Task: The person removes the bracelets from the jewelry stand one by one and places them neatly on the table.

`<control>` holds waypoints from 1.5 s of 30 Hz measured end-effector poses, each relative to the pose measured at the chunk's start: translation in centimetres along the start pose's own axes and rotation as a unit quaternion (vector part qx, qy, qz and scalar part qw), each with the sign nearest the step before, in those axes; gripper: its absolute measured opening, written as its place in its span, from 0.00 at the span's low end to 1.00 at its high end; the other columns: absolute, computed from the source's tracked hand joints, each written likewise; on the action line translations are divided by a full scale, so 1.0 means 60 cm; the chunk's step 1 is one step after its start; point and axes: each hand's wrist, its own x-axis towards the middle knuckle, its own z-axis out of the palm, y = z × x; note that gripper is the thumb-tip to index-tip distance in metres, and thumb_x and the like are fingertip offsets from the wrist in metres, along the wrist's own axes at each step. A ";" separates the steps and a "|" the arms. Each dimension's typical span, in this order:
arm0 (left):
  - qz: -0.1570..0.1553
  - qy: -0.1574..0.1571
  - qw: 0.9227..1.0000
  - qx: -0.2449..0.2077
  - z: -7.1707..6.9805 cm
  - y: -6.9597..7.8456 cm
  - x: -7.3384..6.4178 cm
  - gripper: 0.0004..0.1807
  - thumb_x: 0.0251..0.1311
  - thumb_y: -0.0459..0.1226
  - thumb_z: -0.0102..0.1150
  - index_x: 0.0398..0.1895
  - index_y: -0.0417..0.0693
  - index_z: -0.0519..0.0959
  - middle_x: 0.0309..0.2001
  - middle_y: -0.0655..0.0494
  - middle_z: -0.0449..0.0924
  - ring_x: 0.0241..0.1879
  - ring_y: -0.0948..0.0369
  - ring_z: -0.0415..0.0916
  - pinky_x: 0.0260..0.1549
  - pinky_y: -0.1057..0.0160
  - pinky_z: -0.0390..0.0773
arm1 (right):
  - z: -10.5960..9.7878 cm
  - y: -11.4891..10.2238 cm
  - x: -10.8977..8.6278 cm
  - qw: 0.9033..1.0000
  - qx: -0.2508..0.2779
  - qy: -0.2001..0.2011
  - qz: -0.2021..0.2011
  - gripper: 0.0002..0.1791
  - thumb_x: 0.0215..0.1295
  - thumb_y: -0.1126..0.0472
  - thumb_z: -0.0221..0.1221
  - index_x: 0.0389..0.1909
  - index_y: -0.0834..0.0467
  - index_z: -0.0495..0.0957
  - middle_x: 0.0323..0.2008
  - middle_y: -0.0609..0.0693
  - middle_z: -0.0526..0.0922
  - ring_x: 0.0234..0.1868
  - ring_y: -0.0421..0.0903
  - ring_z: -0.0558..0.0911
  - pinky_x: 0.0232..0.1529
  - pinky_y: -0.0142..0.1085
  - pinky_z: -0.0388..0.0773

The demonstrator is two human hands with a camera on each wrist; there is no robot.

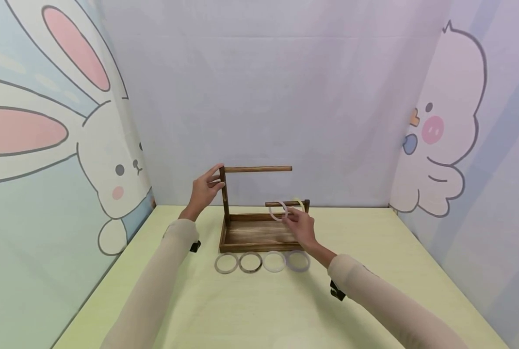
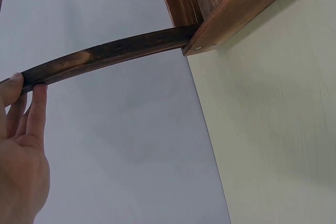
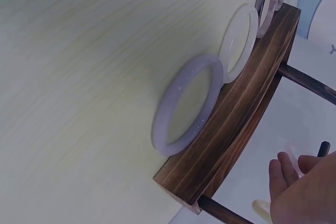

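A dark wooden stand (image 1: 264, 247) has a tray base, a tall left post with a long upper bar, and a short right post with a lower bar (image 1: 270, 204). My left hand (image 1: 202, 194) grips the tall post (image 2: 105, 53) near its top, thumb on one side and fingers on the other. With my right hand (image 1: 301, 228) I pinch a pale pink bangle (image 1: 270, 213) at the lower bar's free end. Whether the bar passes through this bangle, I cannot tell. On the lower bar, near its post, hangs a pale yellow bangle (image 1: 301, 203), partly hidden behind my right hand.
Along the tray's front edge, a row of bangles lies on the pale yellow table: a greyish one (image 1: 216, 264), a dark-marbled one (image 1: 240, 264), a white one (image 3: 227, 45) and a lavender one (image 3: 167, 103). Behind the stand hangs a plain backdrop (image 1: 268, 97).
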 end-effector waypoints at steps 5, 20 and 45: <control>0.002 0.001 1.000 -0.001 -0.001 0.000 0.000 0.36 0.67 0.26 0.66 0.75 0.62 0.73 0.65 0.40 0.79 0.58 0.45 0.83 0.54 0.52 0.86 | 0.006 -0.005 -0.001 1.000 0.005 -0.003 0.016 0.20 0.65 0.68 0.70 0.57 0.68 0.84 0.39 0.61 0.90 0.42 0.57 0.91 0.43 0.49 0.90; -0.001 -0.001 1.000 -0.004 -0.002 -0.001 -0.001 0.36 0.67 0.26 0.66 0.75 0.62 0.73 0.63 0.39 0.80 0.57 0.45 0.84 0.53 0.51 0.87 | 0.021 -0.017 -0.003 0.998 0.022 -0.036 0.038 0.22 0.69 0.66 0.68 0.62 0.65 0.81 0.42 0.59 0.90 0.44 0.54 0.91 0.45 0.46 0.90; -0.005 -0.007 1.000 -0.002 -0.004 0.004 -0.005 0.36 0.67 0.28 0.66 0.76 0.64 0.72 0.64 0.39 0.79 0.58 0.46 0.83 0.54 0.52 0.87 | 0.042 -0.031 -0.009 0.996 0.074 -0.049 0.000 0.21 0.68 0.70 0.67 0.60 0.68 0.81 0.40 0.63 0.90 0.40 0.58 0.91 0.39 0.45 0.91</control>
